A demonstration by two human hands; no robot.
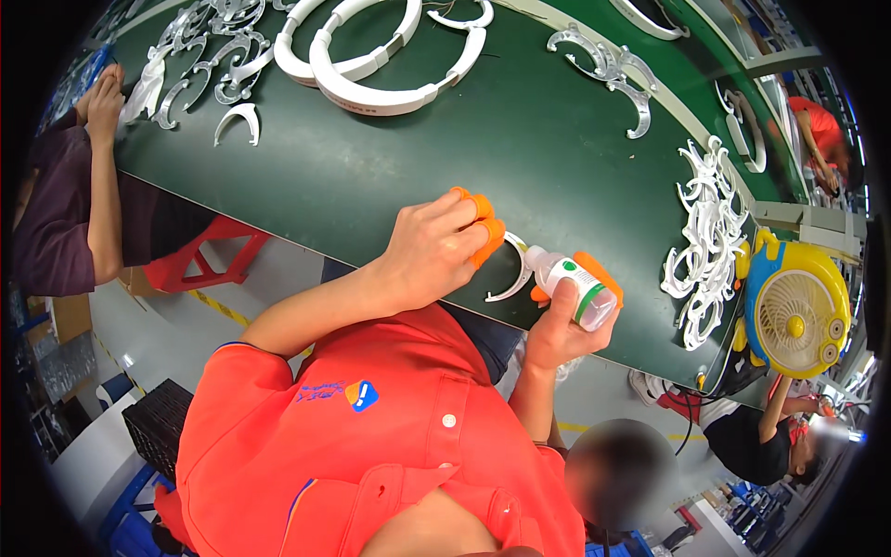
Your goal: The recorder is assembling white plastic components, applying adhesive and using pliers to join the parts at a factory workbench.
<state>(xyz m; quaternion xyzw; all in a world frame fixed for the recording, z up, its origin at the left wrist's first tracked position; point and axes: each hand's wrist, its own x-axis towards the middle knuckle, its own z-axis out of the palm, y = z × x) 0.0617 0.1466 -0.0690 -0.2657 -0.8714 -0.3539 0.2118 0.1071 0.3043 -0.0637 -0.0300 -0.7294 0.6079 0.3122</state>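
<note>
Over the near edge of the green table, my left hand (441, 246) is closed, with orange finger cots on its fingertips. Its fingers meet the upper end of a white C-shaped plastic piece (510, 286). My right hand (566, 330), also in orange finger cots, grips a small clear squeeze bottle (580, 292) with a white and green label. The bottle is tilted, its nozzle pointing up and left at the outer curve of the white piece. Whether the nozzle touches the piece I cannot tell.
White ring-shaped frames (371, 97) lie at the far side of the table. Clear curved parts (241, 65) are heaped far left, others (608, 70) far right. A white parts pile (710, 232) sits right, beside a yellow-blue fan (794, 306). Another person's hands (104, 97) rest at left.
</note>
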